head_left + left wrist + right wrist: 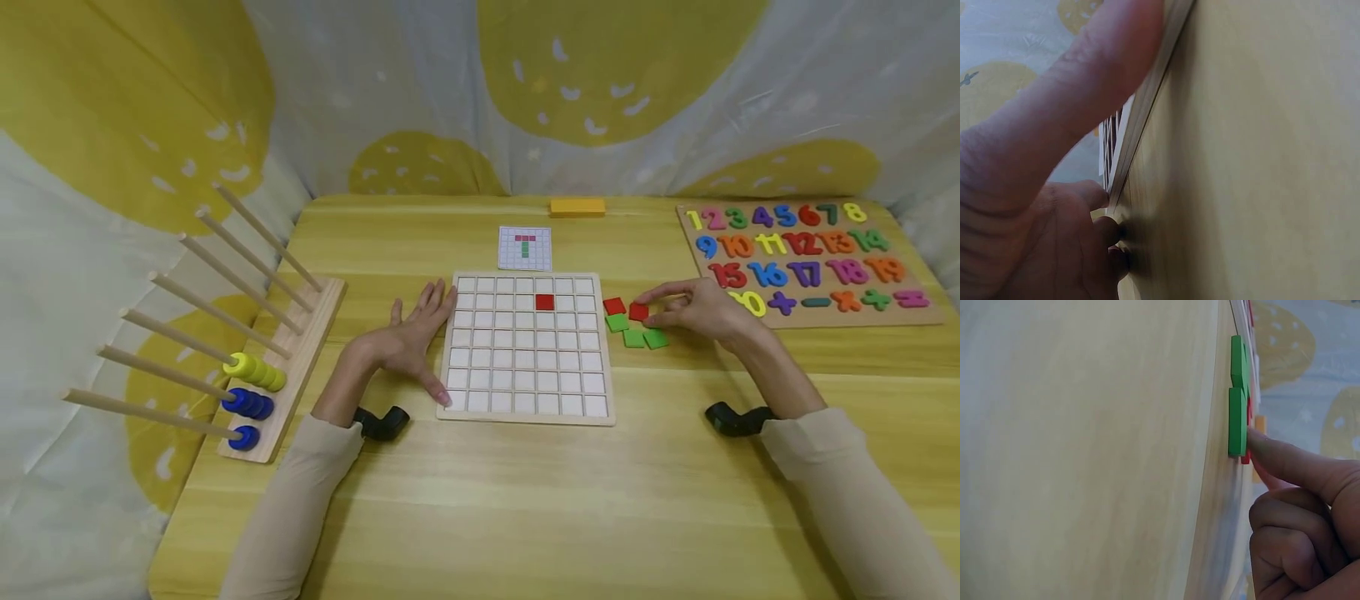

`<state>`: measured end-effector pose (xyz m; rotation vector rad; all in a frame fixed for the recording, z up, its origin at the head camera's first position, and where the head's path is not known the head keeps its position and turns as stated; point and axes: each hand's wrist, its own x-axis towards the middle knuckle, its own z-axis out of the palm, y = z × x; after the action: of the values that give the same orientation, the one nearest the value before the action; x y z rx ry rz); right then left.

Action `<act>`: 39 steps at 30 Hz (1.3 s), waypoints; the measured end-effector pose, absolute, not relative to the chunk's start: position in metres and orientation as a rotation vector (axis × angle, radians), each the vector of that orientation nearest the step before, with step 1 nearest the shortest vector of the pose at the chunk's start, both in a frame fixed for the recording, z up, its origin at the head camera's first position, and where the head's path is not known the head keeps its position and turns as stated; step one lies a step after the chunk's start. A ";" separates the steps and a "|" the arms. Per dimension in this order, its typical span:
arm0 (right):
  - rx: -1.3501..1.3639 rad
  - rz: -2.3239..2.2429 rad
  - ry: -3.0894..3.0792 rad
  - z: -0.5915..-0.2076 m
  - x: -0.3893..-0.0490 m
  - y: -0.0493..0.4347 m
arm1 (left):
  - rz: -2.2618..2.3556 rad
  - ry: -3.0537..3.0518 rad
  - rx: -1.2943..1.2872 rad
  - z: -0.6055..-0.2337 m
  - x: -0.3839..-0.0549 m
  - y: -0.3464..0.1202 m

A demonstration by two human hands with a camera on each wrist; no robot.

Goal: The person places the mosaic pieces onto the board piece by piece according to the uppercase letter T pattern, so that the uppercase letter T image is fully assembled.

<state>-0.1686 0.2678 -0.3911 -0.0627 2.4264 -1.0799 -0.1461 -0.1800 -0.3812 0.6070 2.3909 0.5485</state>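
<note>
1. My left hand [411, 337] lay released, spread along the left edge of one board [525, 360].
2. My right hand [701, 312] pinched one red tile [638, 312], right of the board.
3. Nearby lay another red tile [614, 306] and three green tiles [633, 338].
4. A third red tile [544, 302] sat on the board.

Head view looks forward and down over the table [525, 500]; both wrist views share it, sideways and close
</note>
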 end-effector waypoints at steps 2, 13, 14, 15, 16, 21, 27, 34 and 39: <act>-0.066 -1.079 2.431 -0.391 -0.169 0.269 | 0.549 2.396 0.603 -0.381 -0.146 -0.180; -0.001 -1.145 2.383 -0.396 -0.169 0.267 | 0.545 2.408 0.602 -0.384 -0.141 -0.182; 0.003 -1.140 2.393 -0.396 -0.169 0.267 | 0.550 2.408 0.603 -0.384 -0.141 -0.182; 0.002 -1.134 2.402 -0.396 -0.169 0.267 | 0.557 2.408 0.604 -0.385 -0.141 -0.182; 0.002 -1.131 2.409 -0.396 -0.169 0.267 | 0.560 2.410 0.606 -0.385 -0.141 -0.182; -0.019 -1.084 2.436 -0.393 -0.166 0.267 | 0.563 2.407 0.614 -0.386 -0.142 -0.181; -0.051 -1.111 2.465 -0.388 -0.167 0.265 | 0.564 2.400 0.625 -0.386 -0.141 -0.178; -0.121 -1.218 2.473 -0.380 -0.172 0.247 | 0.569 2.404 0.623 -0.386 -0.142 -0.177; -0.140 -1.260 2.426 -0.377 -0.174 0.225 | 0.571 2.407 0.616 -0.386 -0.140 -0.178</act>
<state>-0.1745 0.2250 -0.3769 -0.1402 2.4262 -1.2597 -0.1401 -0.1778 -0.3858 0.6162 2.4071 0.5714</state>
